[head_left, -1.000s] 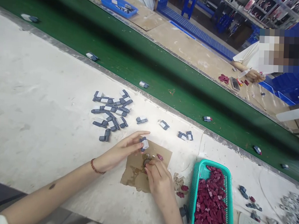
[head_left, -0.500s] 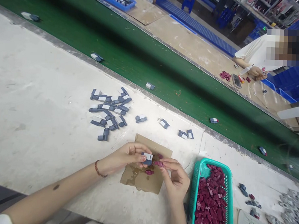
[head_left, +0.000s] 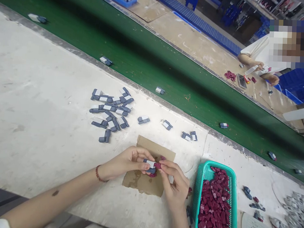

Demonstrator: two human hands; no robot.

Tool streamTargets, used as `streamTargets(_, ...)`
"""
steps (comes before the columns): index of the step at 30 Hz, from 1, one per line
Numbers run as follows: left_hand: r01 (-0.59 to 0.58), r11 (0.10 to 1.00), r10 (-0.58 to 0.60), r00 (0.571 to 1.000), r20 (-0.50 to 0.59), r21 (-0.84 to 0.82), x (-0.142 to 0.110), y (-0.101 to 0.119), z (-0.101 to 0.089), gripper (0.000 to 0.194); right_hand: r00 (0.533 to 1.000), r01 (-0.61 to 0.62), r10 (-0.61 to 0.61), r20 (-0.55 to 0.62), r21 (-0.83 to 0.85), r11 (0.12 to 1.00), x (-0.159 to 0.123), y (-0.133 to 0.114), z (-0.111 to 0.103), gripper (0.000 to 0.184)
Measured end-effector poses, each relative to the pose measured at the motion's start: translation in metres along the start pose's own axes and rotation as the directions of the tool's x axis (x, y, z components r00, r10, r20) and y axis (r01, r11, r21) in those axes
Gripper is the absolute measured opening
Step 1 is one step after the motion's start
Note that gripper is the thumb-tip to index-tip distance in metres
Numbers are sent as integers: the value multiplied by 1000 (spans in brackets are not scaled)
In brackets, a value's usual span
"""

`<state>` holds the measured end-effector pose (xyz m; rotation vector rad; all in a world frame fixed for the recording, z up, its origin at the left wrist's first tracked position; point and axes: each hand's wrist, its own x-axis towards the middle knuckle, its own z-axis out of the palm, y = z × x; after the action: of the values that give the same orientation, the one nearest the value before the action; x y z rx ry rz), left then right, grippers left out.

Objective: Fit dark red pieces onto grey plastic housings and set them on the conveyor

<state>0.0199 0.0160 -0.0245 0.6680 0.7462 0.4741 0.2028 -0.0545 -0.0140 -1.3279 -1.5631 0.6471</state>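
Observation:
My left hand (head_left: 134, 161) is closed on a small blue-grey and white plastic part (head_left: 150, 166), pinched between thumb and fingers. From the right, my right hand (head_left: 174, 178) pinches a small maroon plastic piece (head_left: 157, 165) against the right end of that part. Both hands are over a piece of brown cardboard (head_left: 144, 187) with wet-looking stains. Another maroon piece (head_left: 153, 175) lies on the cardboard just below the held part, partly covered. Left of the hands, several similar blue-grey and white parts (head_left: 109, 107) lie in a loose group on the white table.
A green basket (head_left: 196, 195) full of maroon pieces stands right of my right hand. Beyond the table runs a green conveyor belt (head_left: 134, 60) carrying spaced parts. Grey pieces (head_left: 298, 212) are heaped at far right. Across the belt, a co-worker's hand (head_left: 273, 79) is over another table.
My right hand has picked up a maroon piece from the cardboard and brought it to the part in my left hand, which came down and right. Parts on the belt have shifted right.

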Motion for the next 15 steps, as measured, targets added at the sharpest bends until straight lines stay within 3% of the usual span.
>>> streamTargets(9, -48, 995, 50, 998, -30, 88, 0, -7, -2, 26, 981, 196, -192, 38, -125, 973, 3, -5, 0, 24)
streamTargets(12, -83, 990, 89, 995, -49, 114, 0, -8, 0, 25, 993, 119, -118, 15, -67, 991, 3, -4, 1, 21)
streamTargets(15, -135, 978, 146, 987, -65, 158, -1, -9, 4, 22, 997, -69, 68, 21, 49, 996, 1, -1, -1, 15)
